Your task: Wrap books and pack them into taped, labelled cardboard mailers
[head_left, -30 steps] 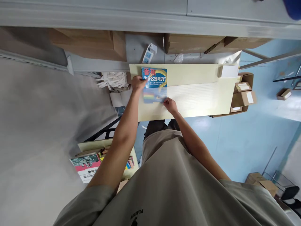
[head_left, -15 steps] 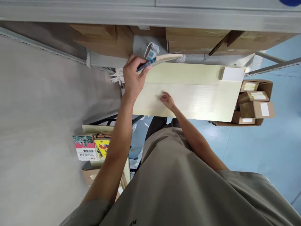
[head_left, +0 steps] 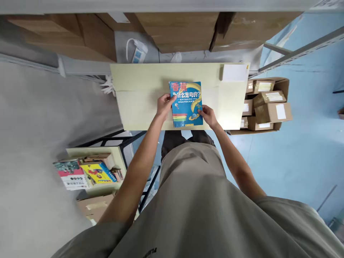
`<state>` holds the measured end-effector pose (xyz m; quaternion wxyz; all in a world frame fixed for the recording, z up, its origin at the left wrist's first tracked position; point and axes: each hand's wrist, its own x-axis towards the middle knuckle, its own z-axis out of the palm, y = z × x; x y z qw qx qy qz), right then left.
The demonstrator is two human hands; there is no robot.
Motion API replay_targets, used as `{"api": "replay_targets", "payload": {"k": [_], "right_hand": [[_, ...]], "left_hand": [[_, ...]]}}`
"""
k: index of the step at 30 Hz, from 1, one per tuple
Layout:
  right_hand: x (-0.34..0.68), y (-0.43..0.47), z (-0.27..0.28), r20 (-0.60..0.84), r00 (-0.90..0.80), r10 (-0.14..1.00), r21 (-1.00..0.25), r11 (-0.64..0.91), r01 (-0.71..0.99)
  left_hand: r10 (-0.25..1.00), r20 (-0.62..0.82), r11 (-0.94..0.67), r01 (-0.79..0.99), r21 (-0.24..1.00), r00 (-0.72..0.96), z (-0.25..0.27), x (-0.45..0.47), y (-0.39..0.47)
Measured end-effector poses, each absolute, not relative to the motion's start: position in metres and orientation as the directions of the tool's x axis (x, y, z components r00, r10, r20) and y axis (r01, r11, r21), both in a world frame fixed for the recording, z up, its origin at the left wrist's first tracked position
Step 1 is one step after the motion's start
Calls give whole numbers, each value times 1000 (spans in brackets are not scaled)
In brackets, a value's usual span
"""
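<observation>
A blue paperback book (head_left: 185, 105) with a yellow banana, a ringed planet and Chinese lettering on its cover faces up in front of me. My left hand (head_left: 163, 106) grips its left edge, thumb on the cover and fingers behind. On the opposite side, my right hand (head_left: 208, 115) pinches the lower right edge with the thumb on top. Beneath the book is a pale yellow tabletop (head_left: 142, 111), on which a thin pale sheet (head_left: 211, 102) lies partly covered. Whether the book touches the surface, I cannot tell.
A white stack of slips (head_left: 234, 72) sits at the table's far right corner. Behind are a power strip (head_left: 139, 51) and cardboard boxes (head_left: 180, 30) on a shelf. Small parcels fill a carton (head_left: 285, 91) at right; books (head_left: 99, 172) are stacked on a lower-left stand.
The book, held edge-on in my left hand above the table's far left, has come down to the middle, cover up. My right hand, formerly holding nothing, has taken its right edge.
</observation>
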<state>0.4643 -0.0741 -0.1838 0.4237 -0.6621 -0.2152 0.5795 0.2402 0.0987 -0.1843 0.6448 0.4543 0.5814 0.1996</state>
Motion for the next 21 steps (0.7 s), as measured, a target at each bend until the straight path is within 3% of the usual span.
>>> {"api": "replay_targets", "payload": {"k": [5,10,18,21], "right_hand": [[481,-82,-203,-640,293,711,-765,-624,-157],[472,-72,-211,-656,337,675,-685,-720,108],[478,-70,-201,-628,274,728,-605,-678,416],[494,-81,-199,-596,332,731,-571,-676,465]], "left_hand": [[770,-611,559,268,785,181,-216,268,86],[797,-603,553,370,746,25,-236,267,83],[831,-552,528,420,738,-74,-250,253,80],[841,-529,512,484,710,-114,-250,241,81]]}}
